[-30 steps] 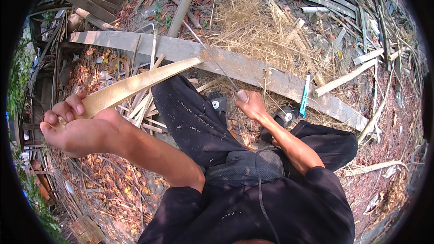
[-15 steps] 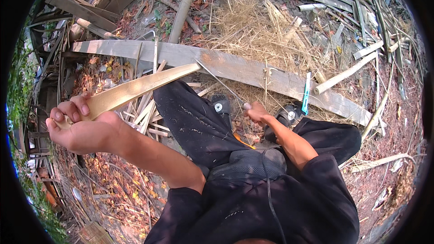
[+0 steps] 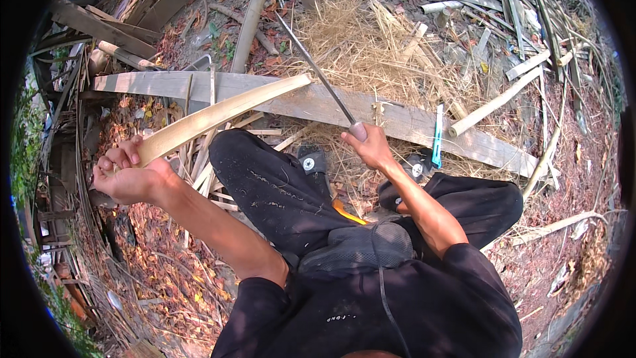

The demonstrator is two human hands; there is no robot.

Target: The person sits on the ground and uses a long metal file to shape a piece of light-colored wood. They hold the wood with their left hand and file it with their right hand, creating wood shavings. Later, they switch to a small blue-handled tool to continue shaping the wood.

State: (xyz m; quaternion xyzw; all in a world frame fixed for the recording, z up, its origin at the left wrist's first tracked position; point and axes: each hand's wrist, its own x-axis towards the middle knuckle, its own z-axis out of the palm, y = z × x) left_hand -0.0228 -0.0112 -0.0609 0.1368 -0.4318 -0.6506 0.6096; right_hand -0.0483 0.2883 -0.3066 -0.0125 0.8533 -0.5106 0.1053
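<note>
My left hand (image 3: 126, 176) is closed around the near end of a pale split bamboo strip (image 3: 225, 114). The strip slants up to the right, its far end over the wooden plank (image 3: 411, 121). In my right hand (image 3: 370, 148) is the handle of a long, thin-bladed knife (image 3: 317, 69). Its blade points away and to the left, crossing above the plank just right of the strip's tip. Whether blade and strip touch, I cannot tell. My bent legs in dark trousers (image 3: 265, 182) lie on the near side of the plank.
Straw-like shavings (image 3: 358, 33) are heaped beyond the plank. A turquoise-handled tool (image 3: 437, 138) leans at the plank's near edge, by my right shoe (image 3: 412, 167). Thin bamboo slats lie under the strip. A bamboo pole (image 3: 497, 101) rests at right, and wooden posts (image 3: 255, 16) stand ahead.
The knife has swung up and away from me, its blade now past the strip's tip. My right hand has risen forward. The strip's far end has moved slightly right and farther out.
</note>
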